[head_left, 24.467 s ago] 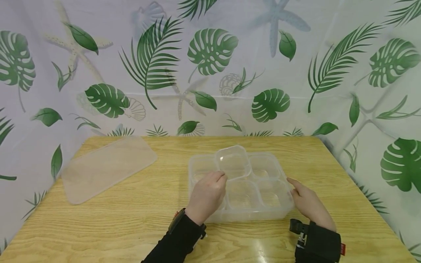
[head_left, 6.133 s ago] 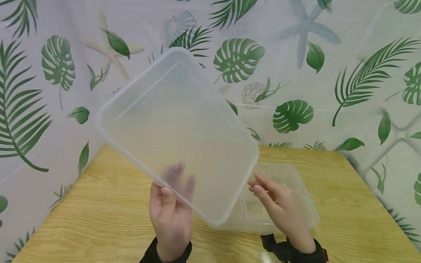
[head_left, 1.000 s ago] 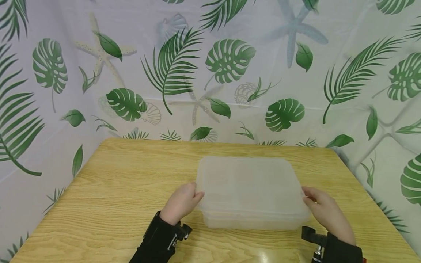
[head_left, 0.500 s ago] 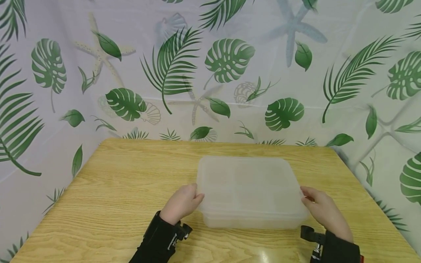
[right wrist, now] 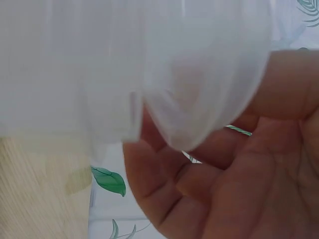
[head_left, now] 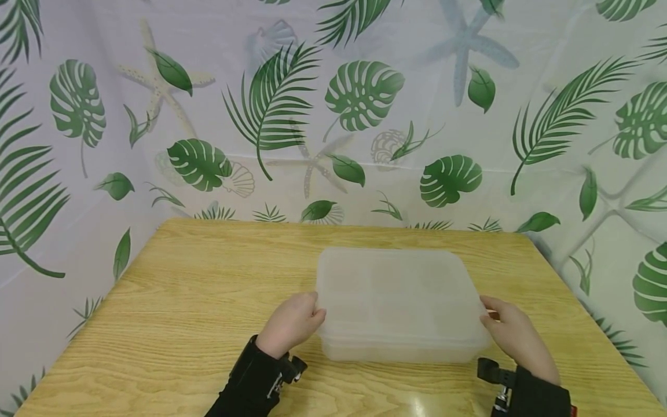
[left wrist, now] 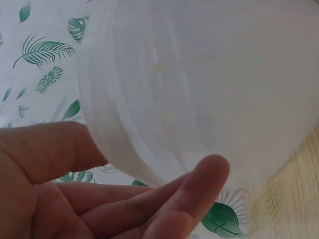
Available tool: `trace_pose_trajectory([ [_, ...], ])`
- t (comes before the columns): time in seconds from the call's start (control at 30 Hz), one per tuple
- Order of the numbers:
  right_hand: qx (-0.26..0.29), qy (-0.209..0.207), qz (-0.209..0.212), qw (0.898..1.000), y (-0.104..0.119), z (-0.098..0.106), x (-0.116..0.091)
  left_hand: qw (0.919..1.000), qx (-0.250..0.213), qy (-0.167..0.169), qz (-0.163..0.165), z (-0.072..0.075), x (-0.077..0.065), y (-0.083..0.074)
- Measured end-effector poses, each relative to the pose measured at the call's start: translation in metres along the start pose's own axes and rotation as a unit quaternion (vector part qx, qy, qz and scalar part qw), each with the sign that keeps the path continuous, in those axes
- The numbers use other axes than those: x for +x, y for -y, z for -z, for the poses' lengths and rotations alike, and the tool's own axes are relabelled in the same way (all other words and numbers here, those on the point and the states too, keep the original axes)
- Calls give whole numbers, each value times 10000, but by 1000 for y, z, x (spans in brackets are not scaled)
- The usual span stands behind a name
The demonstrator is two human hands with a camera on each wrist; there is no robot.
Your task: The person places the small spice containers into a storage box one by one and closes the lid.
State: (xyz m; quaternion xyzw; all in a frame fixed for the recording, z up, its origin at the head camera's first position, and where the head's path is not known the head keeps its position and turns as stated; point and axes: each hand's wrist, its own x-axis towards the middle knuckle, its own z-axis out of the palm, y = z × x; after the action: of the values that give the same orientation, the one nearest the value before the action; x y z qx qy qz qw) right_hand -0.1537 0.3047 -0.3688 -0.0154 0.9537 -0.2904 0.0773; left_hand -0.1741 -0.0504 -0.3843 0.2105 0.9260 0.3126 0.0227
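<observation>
A frosted plastic lid [head_left: 396, 289] covers a translucent plastic storage box [head_left: 396, 353] on the table. Small square compartments show faintly through it. At the lid's left side, my left hand [head_left: 289, 324] grips the edge, thumb toward me; its wrist view has thumb and fingers about the lid's rim [left wrist: 134, 129]. My right hand [head_left: 518, 333] pinches the opposite edge. Up close in the right wrist view, the lid's corner [right wrist: 199, 99] flares out from the box wall [right wrist: 65, 74], with fingers [right wrist: 144, 174] curled beneath it.
The wood-grain table [head_left: 198, 301] extends on both sides of the box. Behind it hangs a white cloth [head_left: 302, 104] printed with green leaves and starfish. Black straps with small cameras [head_left: 294, 368] are worn on both wrists.
Earlier the lid lay at the table's left while my left hand held a small inner box; later that hand raised the lid. Now it covers the storage box, shifted slightly right within the last second.
</observation>
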Motion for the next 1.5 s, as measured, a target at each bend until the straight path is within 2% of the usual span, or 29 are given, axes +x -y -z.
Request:
trace_pose_trajectory([
  [0.43,12,286,-119,9995,-3,1,1,9994,330,-4,-136,-2,-2,-4],
  [1.03,259,412,-195,9986,-7,0,1,9964,-650,532,88,-1,-1,-3],
  [1.27,354,469,-104,9982,-9,-1,-1,9964,-695,460,149,-1,-1,-1],
  [1.5,927,600,-129,9938,-8,-1,-4,9977,-536,400,133,0,-1,2],
])
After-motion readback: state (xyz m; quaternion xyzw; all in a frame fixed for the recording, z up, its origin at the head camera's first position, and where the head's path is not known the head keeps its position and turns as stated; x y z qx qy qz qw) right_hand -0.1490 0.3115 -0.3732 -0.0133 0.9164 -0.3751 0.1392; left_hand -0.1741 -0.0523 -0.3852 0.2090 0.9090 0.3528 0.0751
